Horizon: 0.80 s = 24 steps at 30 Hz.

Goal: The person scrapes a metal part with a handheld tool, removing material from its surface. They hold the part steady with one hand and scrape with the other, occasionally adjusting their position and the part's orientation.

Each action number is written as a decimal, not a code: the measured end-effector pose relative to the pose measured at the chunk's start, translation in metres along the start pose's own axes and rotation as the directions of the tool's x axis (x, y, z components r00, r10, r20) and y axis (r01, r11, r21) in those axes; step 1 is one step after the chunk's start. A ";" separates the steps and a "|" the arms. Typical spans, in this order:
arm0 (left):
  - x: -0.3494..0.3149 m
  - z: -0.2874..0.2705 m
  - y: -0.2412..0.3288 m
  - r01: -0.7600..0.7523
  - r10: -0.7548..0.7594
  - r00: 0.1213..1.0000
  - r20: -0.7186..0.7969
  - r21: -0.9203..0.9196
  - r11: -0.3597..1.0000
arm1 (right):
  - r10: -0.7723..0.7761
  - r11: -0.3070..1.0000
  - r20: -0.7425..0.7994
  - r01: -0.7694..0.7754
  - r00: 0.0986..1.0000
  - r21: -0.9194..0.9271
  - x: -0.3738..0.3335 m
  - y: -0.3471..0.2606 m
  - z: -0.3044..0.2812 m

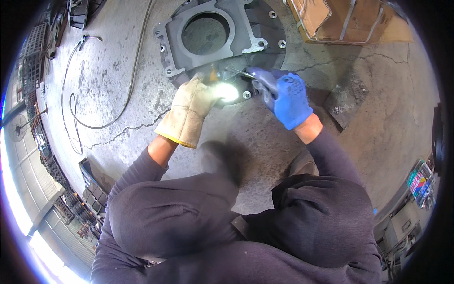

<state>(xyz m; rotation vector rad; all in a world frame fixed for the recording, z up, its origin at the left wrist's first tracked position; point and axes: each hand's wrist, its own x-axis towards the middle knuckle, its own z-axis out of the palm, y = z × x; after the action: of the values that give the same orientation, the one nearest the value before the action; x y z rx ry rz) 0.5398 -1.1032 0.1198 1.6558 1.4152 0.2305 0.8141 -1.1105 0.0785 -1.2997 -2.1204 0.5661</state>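
Note:
A large grey cast-metal housing (pixel 189 61) with a round opening and bolt holes lies on the floor in front of me. My left hand (pixel 191 106), in a beige leather glove, is closed at its near edge around a lit flashlight (pixel 227 92), whose glare hides its shape. A small orange part (pixel 213 73) shows just beyond the glove. In a blue glove, my right hand (pixel 289 97) grips a dark handheld tool (pixel 266 85). Its thin metal shaft (pixel 239 72) points left over the housing's near rim; whether the tip touches is unclear.
An air hose (pixel 127 102) loops across the cracked concrete at left, near a blow gun (pixel 84 40). At the far right stands a worn cardboard box (pixel 350 21). A flat dark plate (pixel 347 102) lies right of my right hand. My knees (pixel 165 213) are close below.

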 end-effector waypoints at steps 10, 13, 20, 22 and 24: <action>0.006 -0.002 0.026 0.331 -0.354 0.928 -0.116 -0.182 0.926 | 0.687 0.500 0.101 -0.568 0.720 0.654 -0.121 0.034 -0.075; 0.003 -0.006 0.043 0.306 -0.356 0.925 -0.134 -0.294 0.905 | 0.831 0.440 0.039 -0.698 0.555 0.565 -0.158 0.054 -0.097; 0.006 -0.009 0.055 0.330 -0.359 0.928 -0.104 -0.220 0.918 | 0.912 0.396 -0.085 -0.801 0.402 0.450 -0.195 0.095 -0.121; 0.004 -0.011 0.052 0.318 -0.346 0.933 -0.101 -0.218 0.923 | 0.909 0.386 -0.047 -0.795 0.414 0.468 -0.200 0.103 -0.119; 0.004 -0.013 0.051 0.204 -0.210 0.975 -0.076 -0.086 0.975 | 0.910 0.397 -0.080 -0.794 0.408 0.461 -0.205 0.109 -0.114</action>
<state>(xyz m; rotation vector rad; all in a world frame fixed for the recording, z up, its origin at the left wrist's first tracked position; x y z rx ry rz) 0.5673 -1.0894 0.1625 1.4379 1.6108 0.2358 1.0341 -1.2414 0.0425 -2.0653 -0.8144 1.0083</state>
